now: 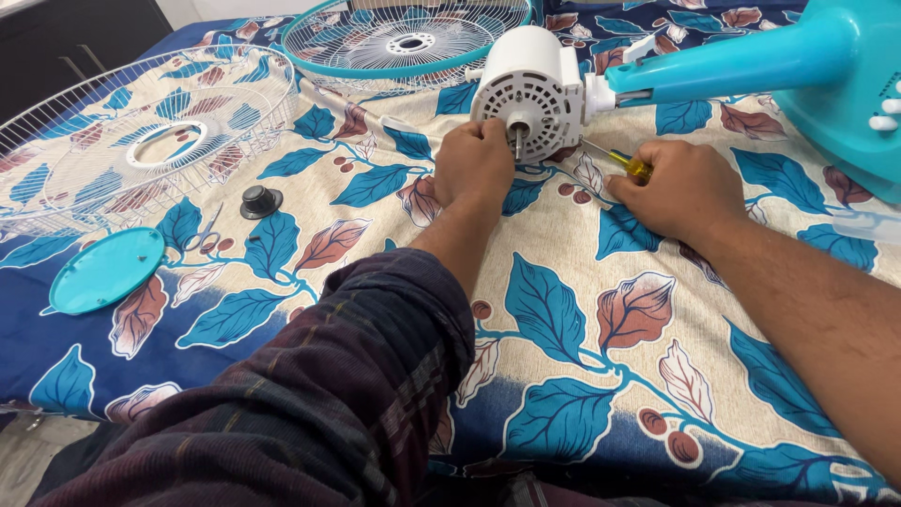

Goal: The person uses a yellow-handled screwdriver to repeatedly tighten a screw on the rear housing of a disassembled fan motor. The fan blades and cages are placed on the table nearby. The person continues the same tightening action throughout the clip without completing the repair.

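A white fan motor housing [530,80] lies on its side on the leaf-patterned bedsheet, its metal shaft [517,141] pointing toward me. It joins a turquoise fan neck and body [751,61] at the right. My left hand [474,164] rests against the lower front of the motor, fingers curled beside the shaft. My right hand [680,192] grips a screwdriver with a yellow handle [631,166]; its blade angles up toward the motor's underside.
A white wire fan guard [141,141] lies at the left. A second guard with a turquoise rim [408,42] sits behind the motor. A turquoise round cap [106,270], a dark knob [260,201] and small scissors [202,235] lie on the sheet.
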